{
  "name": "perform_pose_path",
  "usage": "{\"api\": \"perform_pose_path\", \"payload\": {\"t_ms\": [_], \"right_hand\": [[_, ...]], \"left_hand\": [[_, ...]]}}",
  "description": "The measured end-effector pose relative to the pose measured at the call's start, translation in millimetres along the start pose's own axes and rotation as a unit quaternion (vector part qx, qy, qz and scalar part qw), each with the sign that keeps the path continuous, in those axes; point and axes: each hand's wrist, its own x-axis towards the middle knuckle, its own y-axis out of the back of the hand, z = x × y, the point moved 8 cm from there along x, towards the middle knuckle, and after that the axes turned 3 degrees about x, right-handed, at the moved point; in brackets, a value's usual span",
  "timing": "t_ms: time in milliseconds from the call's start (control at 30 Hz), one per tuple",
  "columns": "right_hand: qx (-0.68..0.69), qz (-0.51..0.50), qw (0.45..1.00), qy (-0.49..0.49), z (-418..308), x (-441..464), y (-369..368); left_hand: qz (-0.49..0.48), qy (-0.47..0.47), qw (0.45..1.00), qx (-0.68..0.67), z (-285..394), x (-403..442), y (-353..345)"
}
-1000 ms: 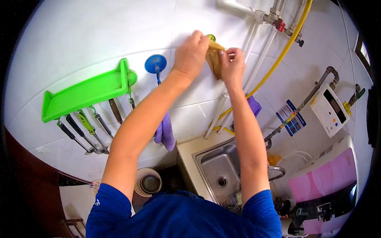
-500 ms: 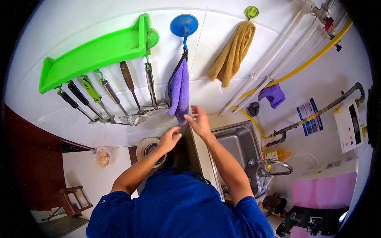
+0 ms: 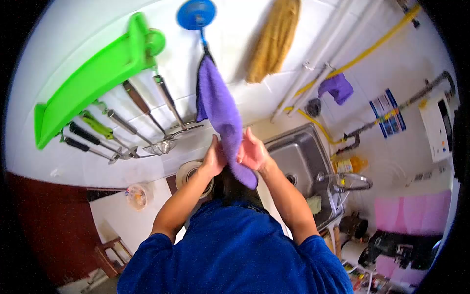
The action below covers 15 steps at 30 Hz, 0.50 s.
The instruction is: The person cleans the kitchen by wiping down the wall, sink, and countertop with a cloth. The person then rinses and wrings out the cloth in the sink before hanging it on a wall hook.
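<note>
A purple towel [image 3: 223,108] with a dark edge hangs from a blue suction hook [image 3: 196,14], its lower end slanting right. My left hand [image 3: 214,158] is at the towel's left side, fingers stretched and partly hidden behind the cloth. On the right side my right hand [image 3: 253,152] has its palm showing and its fingers apart, touching the towel's edge. Neither hand is visibly closed round the cloth. Up and to the right, a brown towel [image 3: 274,41] hangs on the wall; its hook is out of view.
A green shelf [image 3: 90,81] with hanging utensils [image 3: 161,146] is on the left wall. A steel sink [image 3: 301,157] with a faucet [image 3: 350,182] lies to the right. White pipes [image 3: 318,54] and a yellow hose [image 3: 374,44] run above it. A round container [image 3: 188,171] stands below my left hand.
My hands have left the brown towel and come down to the purple one. Since half a second ago, the purple towel's lower end has moved outward and right, between my hands. The view has shifted.
</note>
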Motion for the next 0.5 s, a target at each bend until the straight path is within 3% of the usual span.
{"api": "perform_pose_path", "payload": {"t_ms": [33,67,100,133,167,200,233,267,300,333,467,500], "right_hand": [[0.118,-0.073,0.989,-0.043,16,1,7],[0.068,-0.026,0.997,-0.014,24,8,25],[0.018,0.024,0.999,0.015,30,15,39],[-0.059,0.054,0.995,0.06,30,16,47],[-0.188,0.105,0.973,0.086,25,15,57],[-0.179,0.118,0.971,0.108,23,16,57],[-0.325,0.148,0.903,0.238,7,5,43],[-0.461,0.182,0.795,0.349,-4,-12,23],[-0.586,0.212,0.65,0.436,-13,-32,0],[-0.6,0.204,0.644,0.428,-18,-40,-8],[-0.707,0.11,0.592,0.371,2,-49,-11],[-0.725,0.105,0.581,0.355,15,-46,-12]], "left_hand": [[0.06,0.0,0.998,-0.01,-21,24,26],[0.055,0.018,0.998,-0.002,-45,37,44],[-0.091,-0.046,0.988,-0.112,-54,46,41],[-0.229,-0.105,0.941,-0.225,-58,46,40],[-0.421,-0.069,0.881,-0.206,-63,38,28],[-0.143,-0.042,0.976,-0.158,-62,43,15],[0.146,-0.01,0.986,-0.083,-62,12,7],[0.054,-0.005,0.993,-0.109,-66,13,5],[0.064,0.002,0.993,-0.099,-57,3,-15],[0.053,0.027,0.994,-0.094,-56,3,-18],[-0.174,-0.005,0.985,-0.01,-18,5,-38],[-0.18,0.006,0.984,-0.009,-18,2,-53]]}}
